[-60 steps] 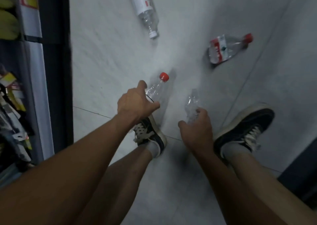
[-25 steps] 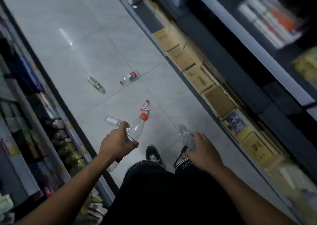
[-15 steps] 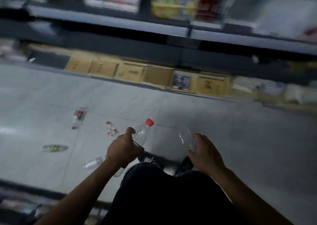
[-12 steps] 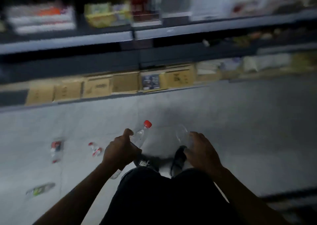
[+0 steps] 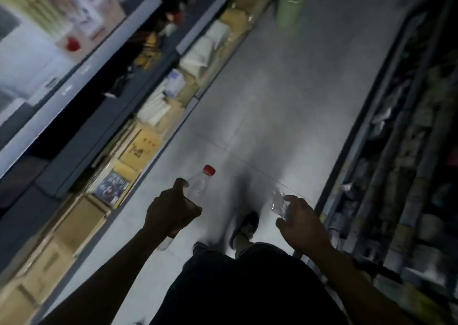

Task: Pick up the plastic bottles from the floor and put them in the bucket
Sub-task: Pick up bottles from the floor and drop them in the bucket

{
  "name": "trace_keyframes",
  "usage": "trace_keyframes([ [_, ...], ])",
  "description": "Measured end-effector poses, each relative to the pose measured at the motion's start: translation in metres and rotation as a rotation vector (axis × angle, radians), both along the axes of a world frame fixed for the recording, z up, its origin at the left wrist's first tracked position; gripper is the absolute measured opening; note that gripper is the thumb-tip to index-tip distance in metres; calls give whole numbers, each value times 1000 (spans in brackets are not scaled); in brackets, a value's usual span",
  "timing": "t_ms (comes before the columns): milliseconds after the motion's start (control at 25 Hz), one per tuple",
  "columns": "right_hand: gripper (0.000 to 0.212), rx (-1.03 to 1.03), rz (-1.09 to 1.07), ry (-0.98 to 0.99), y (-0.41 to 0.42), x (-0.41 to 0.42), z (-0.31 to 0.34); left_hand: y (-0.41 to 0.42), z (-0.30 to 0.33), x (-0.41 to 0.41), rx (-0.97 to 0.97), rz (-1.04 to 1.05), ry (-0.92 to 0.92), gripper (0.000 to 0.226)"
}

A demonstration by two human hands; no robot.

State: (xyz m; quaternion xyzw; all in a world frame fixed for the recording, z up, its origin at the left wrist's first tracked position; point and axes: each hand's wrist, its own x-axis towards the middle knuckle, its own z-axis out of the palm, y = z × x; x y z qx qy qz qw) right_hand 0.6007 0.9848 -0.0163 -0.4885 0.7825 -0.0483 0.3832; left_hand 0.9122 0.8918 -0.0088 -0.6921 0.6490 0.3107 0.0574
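My left hand grips a clear plastic bottle with a red cap; the cap points up and away from me. In my right hand I hold a crumpled clear bottle with no cap, which sticks out past my fingers. A pale green bucket stands on the floor far ahead, at the top of the view, next to the left shelving. Both hands are held in front of my waist, above the grey tiled floor.
A narrow aisle runs ahead between two dark shelf units. Cardboard boxes and stacked goods line the foot of the left shelving. The right shelving holds dark packed goods. My shoe shows below my hands.
My view has swung round from the shelf wall to look down the aisle, and the bucket has come into sight. The bottles left on the floor are out of view. Both hands still hold their bottles.
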Motion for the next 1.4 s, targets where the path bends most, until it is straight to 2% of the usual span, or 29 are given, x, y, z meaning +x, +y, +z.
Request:
trace_keyframes([
  [160,70,30,-99,-9,-16,-49,-10,-50,-4,-62,24,-102,-17,78],
  [320,73,53,-83,-51,-65,-74,-14,-78,-7,-93,56,-61,-30,75],
  [520,52,11,133,-57,-164,-83,-14,-117,0,-94,126,52,-48,77],
  [800,60,-57,167,-51,-337,-104,-7,-254,-8,-100,150,131,-31,79],
  [1000,65,-53,21,16,-399,-151,1,-388,-3,-164,67,-57,-15,76],
  [1120,73,-67,-164,66,-408,-193,-1,-463,-4,-221,50,-231,-20,77],
  [1240,83,-14,-255,58,-408,-241,-10,-523,-4,-280,3,-345,2,76],
  [1400,73,17,-418,17,-427,-313,-24,-600,-3,-379,-40,-503,9,77],
])
